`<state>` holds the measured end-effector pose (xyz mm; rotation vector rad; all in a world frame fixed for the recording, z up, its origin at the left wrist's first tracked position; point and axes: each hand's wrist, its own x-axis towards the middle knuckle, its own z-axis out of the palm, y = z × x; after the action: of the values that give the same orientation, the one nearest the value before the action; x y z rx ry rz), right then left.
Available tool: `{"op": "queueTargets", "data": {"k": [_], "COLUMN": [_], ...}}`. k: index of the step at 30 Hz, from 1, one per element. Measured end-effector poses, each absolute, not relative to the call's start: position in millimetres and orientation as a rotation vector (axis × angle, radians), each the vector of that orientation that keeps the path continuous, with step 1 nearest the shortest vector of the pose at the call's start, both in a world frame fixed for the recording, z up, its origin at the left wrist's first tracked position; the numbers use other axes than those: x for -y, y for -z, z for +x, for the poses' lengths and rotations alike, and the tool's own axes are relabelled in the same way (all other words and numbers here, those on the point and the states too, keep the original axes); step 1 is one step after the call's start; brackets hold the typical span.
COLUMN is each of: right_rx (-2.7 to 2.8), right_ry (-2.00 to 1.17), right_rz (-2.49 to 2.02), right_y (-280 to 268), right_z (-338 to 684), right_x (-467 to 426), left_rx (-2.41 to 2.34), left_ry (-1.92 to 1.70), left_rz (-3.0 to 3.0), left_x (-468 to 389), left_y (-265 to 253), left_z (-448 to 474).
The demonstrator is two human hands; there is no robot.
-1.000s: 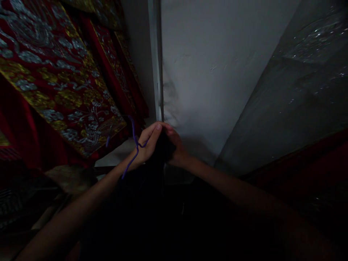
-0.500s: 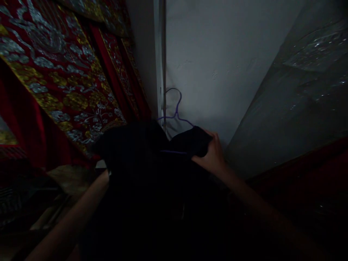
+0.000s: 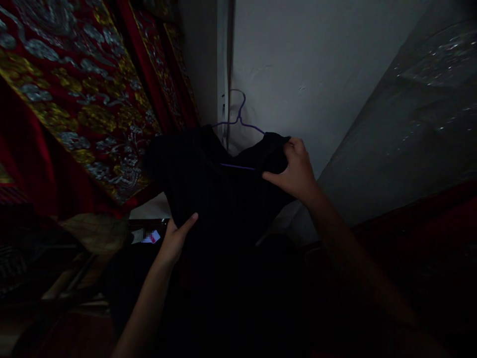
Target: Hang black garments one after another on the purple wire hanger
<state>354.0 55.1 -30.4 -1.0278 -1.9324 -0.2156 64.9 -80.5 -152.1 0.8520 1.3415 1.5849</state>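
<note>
A dark, nearly black garment hangs on a thin purple clothes hanger in front of a pale wall. The hanger's hook rises above the neck opening, and its lower bar crosses inside the collar. My right hand grips the garment's right shoulder, thumb at the front and fingers at the far side. Lower on the opposite edge, my left hand holds the cloth; its thumb lies on the front and the other fingers are hidden behind. Deep shadow hides the garment's lower part.
Red cloth with gold and silver embroidery hangs at the left. A plastic-looking sheet covers the right side. A pale vertical strip runs down the wall behind the hook. Small pale papers lie beyond my left wrist.
The garment, hanger and right hand appear higher in view. My left hand has shifted right to the garment's lower side edge, its thumb now visible on the front.
</note>
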Motion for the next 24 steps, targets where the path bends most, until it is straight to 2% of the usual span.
{"op": "queueTargets", "data": {"k": [7,12,15,20,22,24], "right_rx": [1.986,1.931,1.671,1.087,1.114,1.206], "right_ry": [0.187,0.025,-0.313,-1.083,-1.254,-1.292], "right_rz": [-0.945,-0.806,-0.815,-1.169,-1.157,-1.076], "right_y": [27,51,99,189,201,198], "right_z": [348,339,317,275,267,264], "right_x": [-50,5,47,85,86,83], "left_rx": [-1.357,-1.414,-1.385,-1.334,-1.329,-1.346], "left_ry": [-1.593,-1.552,-1.476,-1.237,-1.220,-1.237], "left_rz": [0.781,0.645,0.568,0.519,0.536,0.541], "left_x": [98,116,127,136,139,144], "left_y": [164,182,193,194,193,193], "left_z": [66,83,95,95,90,87]}}
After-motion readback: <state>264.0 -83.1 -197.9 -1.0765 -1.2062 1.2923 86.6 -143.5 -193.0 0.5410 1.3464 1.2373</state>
